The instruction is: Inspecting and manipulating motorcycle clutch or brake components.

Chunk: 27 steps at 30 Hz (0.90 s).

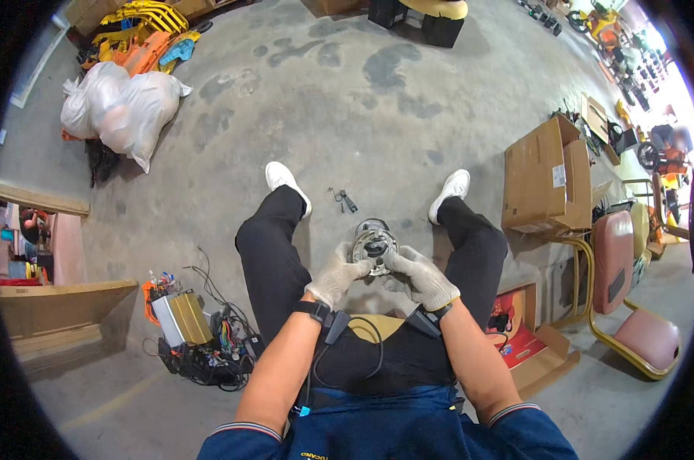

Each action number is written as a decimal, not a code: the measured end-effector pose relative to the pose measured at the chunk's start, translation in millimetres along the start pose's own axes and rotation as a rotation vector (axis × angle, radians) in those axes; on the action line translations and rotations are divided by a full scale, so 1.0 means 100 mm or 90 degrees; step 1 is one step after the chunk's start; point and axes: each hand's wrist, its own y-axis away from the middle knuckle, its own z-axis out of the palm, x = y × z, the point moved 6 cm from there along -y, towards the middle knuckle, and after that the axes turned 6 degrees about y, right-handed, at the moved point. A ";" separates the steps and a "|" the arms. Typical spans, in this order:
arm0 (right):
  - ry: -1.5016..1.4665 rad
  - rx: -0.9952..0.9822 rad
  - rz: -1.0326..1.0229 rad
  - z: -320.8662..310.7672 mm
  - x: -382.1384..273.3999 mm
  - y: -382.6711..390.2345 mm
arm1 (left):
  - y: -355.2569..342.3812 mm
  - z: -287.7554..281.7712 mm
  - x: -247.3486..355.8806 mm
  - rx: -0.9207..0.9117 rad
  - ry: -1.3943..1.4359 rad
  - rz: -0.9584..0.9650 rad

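Between my knees I hold a round, silvery metal part [373, 244] with a ring-shaped rim and a dark centre; its exact kind cannot be made out. My left hand [336, 279], in a whitish knit glove, grips its left side with the thumb on the rim. The right hand [425, 277], gloved alike, closes on the right side. Fingers under the part are mostly hidden. On the concrete floor ahead, between my white shoes, lie a few small dark items [347, 202], apart from both hands.
To the left sit a gold-and-silver metal box [184, 318] and tangled wires [228, 337]. Farther off are white plastic bags [124, 107]. At the right stand a cardboard box [532, 180], a padded chair [614, 257] and an opened red carton [519, 337].
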 end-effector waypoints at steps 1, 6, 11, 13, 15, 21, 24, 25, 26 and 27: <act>0.007 0.004 0.005 0.00 0.00 0.00 | 0.01 -0.01 -0.01 0.014 0.006 -0.015; 0.024 0.005 -0.002 -0.01 0.02 -0.03 | 0.06 0.04 0.05 0.009 -0.014 -0.068; 0.036 0.030 0.003 -0.07 0.07 -0.06 | 0.11 0.05 0.09 0.040 -0.039 -0.095; 0.053 0.032 -0.006 -0.08 0.06 -0.08 | 0.11 0.02 0.07 0.051 -0.033 -0.099; 0.069 0.035 -0.007 -0.07 0.05 -0.07 | 0.10 -0.01 0.03 0.054 -0.030 -0.100; 0.025 0.043 0.026 -0.05 0.02 0.00 | 0.08 -0.04 -0.03 0.072 -0.005 -0.099; 0.023 0.034 0.046 -0.03 0.02 0.01 | 0.10 0.00 0.00 0.050 0.050 -0.104; 0.029 0.038 0.043 -0.03 0.00 0.00 | 0.11 0.00 0.03 0.054 0.046 -0.105; 0.035 0.046 0.044 -0.03 0.00 0.00 | 0.11 0.01 0.05 0.051 0.043 -0.103; 0.035 0.040 0.045 -0.03 0.00 0.00 | 0.12 0.01 0.07 0.061 0.044 -0.107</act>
